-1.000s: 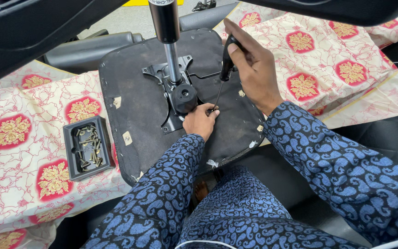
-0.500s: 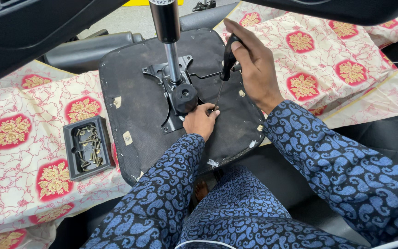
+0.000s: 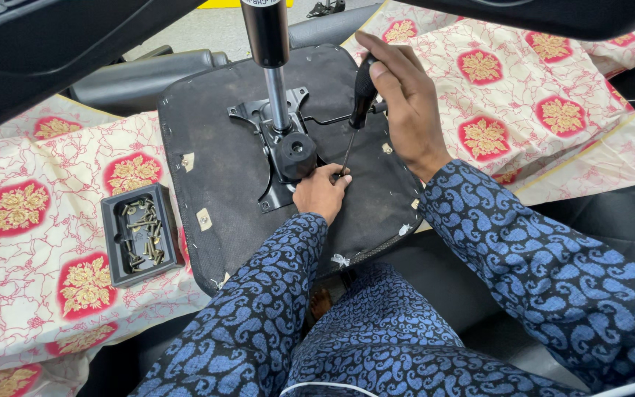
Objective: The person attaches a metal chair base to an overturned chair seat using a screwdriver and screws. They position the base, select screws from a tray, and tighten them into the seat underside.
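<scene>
Black and dusty, the underside of a chair seat [image 3: 222,176] lies flat on a cream cloth with red and gold flowers [image 3: 45,220]. A metal plate [image 3: 277,147] sits in the middle of the seat, and a shiny post with a black sleeve [image 3: 267,44] stands up from it.

The person seems to be putting in a screw, or taking one out, near the edge of the metal plate. The right hand [image 3: 406,110] is wrapped tight around the black handle of a screwdriver [image 3: 361,95]. The thin shaft points down and a bit toward the person. Its tip lands just beside the round black knob [image 3: 297,151].

The left hand [image 3: 321,195] rests on the seat right at the tip. Its fingers are pinched together there, as if steadying the tip or a small screw. The screw itself is too small to see.

The next move most likely calls for the tip to stay in the screw head while the right hand turns the handle. The left hand would need to keep it from slipping.

Both arms, in blue patterned sleeves, reach forward over the lap. The right wrist is raised high and bent down. The left wrist is low and flat.

A small black tray of screws [image 3: 140,234] sits on the cloth, just left of the seat.
</scene>
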